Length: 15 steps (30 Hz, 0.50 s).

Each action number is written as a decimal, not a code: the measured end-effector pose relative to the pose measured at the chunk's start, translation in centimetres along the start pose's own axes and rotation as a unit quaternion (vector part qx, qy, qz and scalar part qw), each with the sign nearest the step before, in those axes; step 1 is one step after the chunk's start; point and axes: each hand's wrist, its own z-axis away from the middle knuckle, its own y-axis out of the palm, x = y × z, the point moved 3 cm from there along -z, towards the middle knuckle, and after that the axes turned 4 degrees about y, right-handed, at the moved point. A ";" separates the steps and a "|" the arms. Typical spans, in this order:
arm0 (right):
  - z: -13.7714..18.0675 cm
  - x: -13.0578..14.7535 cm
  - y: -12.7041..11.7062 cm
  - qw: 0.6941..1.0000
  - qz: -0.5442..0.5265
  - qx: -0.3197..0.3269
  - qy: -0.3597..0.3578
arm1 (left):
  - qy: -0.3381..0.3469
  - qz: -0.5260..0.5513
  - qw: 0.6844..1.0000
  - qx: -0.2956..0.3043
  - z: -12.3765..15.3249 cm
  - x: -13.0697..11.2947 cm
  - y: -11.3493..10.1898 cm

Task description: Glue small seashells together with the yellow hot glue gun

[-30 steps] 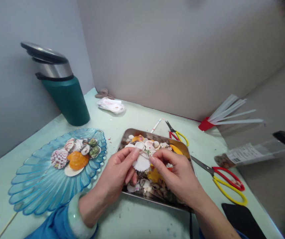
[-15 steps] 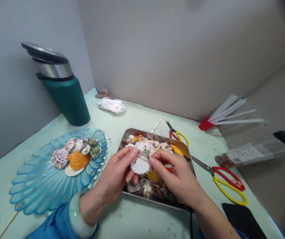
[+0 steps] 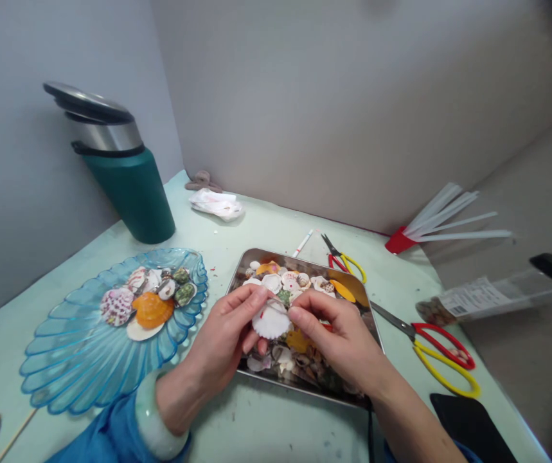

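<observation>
A white scallop shell (image 3: 272,321), ribbed and scalloped at its lower edge, is held up between my two hands. My left hand (image 3: 230,328) pinches its upper left side between thumb and fingers. On the right edge of the shell, my right hand (image 3: 336,334) has its thumb and forefinger closed. Directly beneath both hands lies a metal tray (image 3: 299,387) full of mixed seashells (image 3: 288,363). To the left, a blue glass shell-shaped dish (image 3: 83,360) bears several shells, among them an orange scallop (image 3: 153,311) and a purple-speckled one (image 3: 115,307).
A green bottle (image 3: 133,193) with a raised lid stands at the back left. Right of the tray lie large red-and-yellow scissors (image 3: 442,347), smaller scissors (image 3: 346,262) and a black flat object (image 3: 468,424). A red cup (image 3: 400,240) of glue sticks and a plastic bag (image 3: 478,301) are farther right.
Almost nothing differs. Both hands keep the white scallop shell in the same place above the tray, and the view has shifted very slightly.
</observation>
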 end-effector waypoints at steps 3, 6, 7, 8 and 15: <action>0.0 -0.2 0.0 1.000 -0.007 -0.003 0.003 | 0.000 -0.010 1.000 0.001 0.0 0.0 0.1; 0.1 -0.4 -0.1 1.000 -0.013 -0.015 0.001 | -0.002 -0.021 1.000 -0.001 0.0 0.0 0.2; 0.1 -0.5 -0.1 1.000 -0.016 -0.019 -0.001 | -0.001 -0.024 1.000 -0.002 -0.1 0.0 0.2; 0.1 -0.6 -0.2 1.000 -0.020 -0.023 -0.003 | 0.000 -0.025 1.000 -0.002 -0.1 0.0 0.2; 0.0 -0.4 -0.3 0.997 -0.011 -0.070 -0.029 | -0.009 -0.048 0.999 0.022 -0.3 0.2 0.2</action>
